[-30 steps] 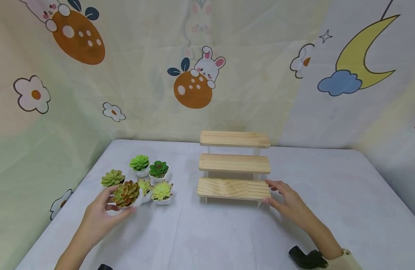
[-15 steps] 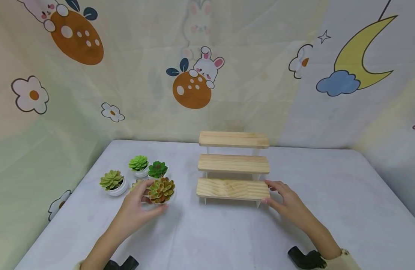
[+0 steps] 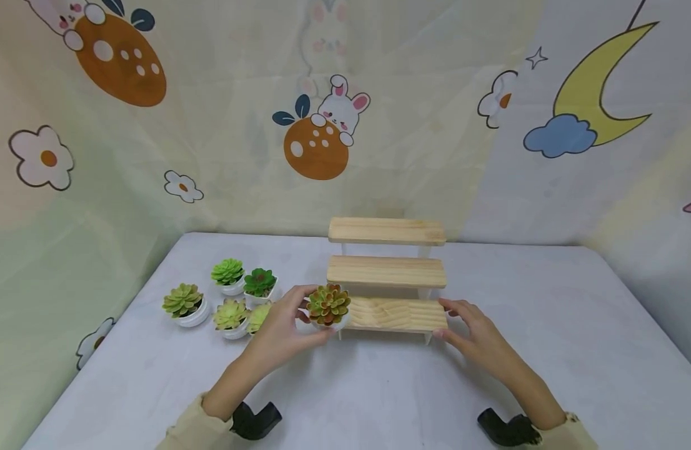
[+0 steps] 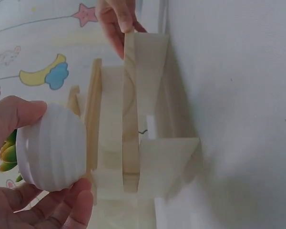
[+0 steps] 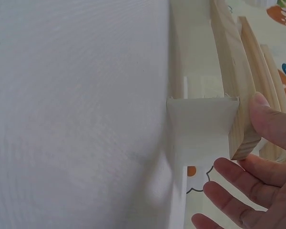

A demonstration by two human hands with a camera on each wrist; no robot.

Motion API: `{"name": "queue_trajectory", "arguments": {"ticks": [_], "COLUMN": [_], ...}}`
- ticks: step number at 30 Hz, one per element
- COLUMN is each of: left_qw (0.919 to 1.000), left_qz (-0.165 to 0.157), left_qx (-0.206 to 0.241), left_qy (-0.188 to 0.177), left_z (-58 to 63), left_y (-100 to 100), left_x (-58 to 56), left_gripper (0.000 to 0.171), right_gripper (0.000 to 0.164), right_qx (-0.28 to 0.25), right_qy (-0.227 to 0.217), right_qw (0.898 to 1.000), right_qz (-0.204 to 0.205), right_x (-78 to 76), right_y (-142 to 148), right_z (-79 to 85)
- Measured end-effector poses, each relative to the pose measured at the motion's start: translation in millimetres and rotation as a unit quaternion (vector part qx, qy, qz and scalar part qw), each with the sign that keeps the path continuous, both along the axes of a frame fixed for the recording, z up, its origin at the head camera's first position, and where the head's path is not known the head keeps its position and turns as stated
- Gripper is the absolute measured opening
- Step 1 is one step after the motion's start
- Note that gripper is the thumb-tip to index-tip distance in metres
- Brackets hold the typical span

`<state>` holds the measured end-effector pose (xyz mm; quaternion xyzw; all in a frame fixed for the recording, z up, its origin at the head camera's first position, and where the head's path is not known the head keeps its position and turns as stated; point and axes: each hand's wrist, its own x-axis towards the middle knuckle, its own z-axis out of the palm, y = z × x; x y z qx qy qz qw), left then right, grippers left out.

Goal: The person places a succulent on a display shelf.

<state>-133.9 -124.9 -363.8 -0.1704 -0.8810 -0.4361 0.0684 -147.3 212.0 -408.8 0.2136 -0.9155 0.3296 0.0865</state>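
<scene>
My left hand (image 3: pixel 283 331) holds a potted succulent (image 3: pixel 328 305) with reddish-brown and green leaves, thumb and fingers round its ribbed white pot (image 4: pixel 55 148). The pot overlaps the left end of the lowest shelf of a three-tier wooden display stand (image 3: pixel 398 314). In the left wrist view it is tilted sideways, in front of the shelf edges. My right hand (image 3: pixel 472 331) grips the right end of the lowest shelf. In the right wrist view its thumb (image 5: pixel 264 112) lies along the board's edge, the other fingers around the end, the lower ones off the wood.
Left of the stand are several more potted succulents: a light green one (image 3: pixel 182 301), a bright green one (image 3: pixel 228 273), a dark green one (image 3: pixel 260 283) and pale yellow-green ones (image 3: pixel 230 315). A white cloth (image 3: pixel 379 394) covers the table. A printed curtain (image 3: pixel 238 144) stands behind.
My left hand has carried the reddish-brown succulent right, from the plant group to the lowest shelf's left end. My right hand stays at the shelf's right end.
</scene>
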Motion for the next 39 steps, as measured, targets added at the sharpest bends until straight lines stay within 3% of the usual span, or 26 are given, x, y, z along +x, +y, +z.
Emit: {"name": "queue_trajectory", "arguments": {"ticks": [8,17,27,39], "left_qw": [0.9991,0.9976,0.9956,0.9958], "left_qz": [-0.031,-0.054,-0.08,-0.07], "left_qx": [0.006,-0.015,-0.025,-0.05], "left_qy": [-0.029,-0.041,-0.042,-0.032], "left_z": [-2.4,-5.0,-8.9,-14.9], "left_y": [30.4,59.6,88.4,106.9], "left_x": [-13.9,-25.1,-29.0,-28.9], "left_gripper": [0.065,0.068,0.068,0.067], "right_gripper": [0.053,0.053,0.053,0.054], "right_qx": [-0.001,0.002,-0.001,-0.002], "right_qy": [0.012,-0.002,-0.013,-0.027], "right_qw": [1.0,1.0,1.0,1.0], "right_qz": [0.001,-0.007,-0.008,-0.003], "right_x": [-1.2,-0.6,-0.8,-0.9], "right_y": [-2.5,-3.0,-3.2,-1.5], "right_z": [-0.7,1.6,2.7,1.1]}}
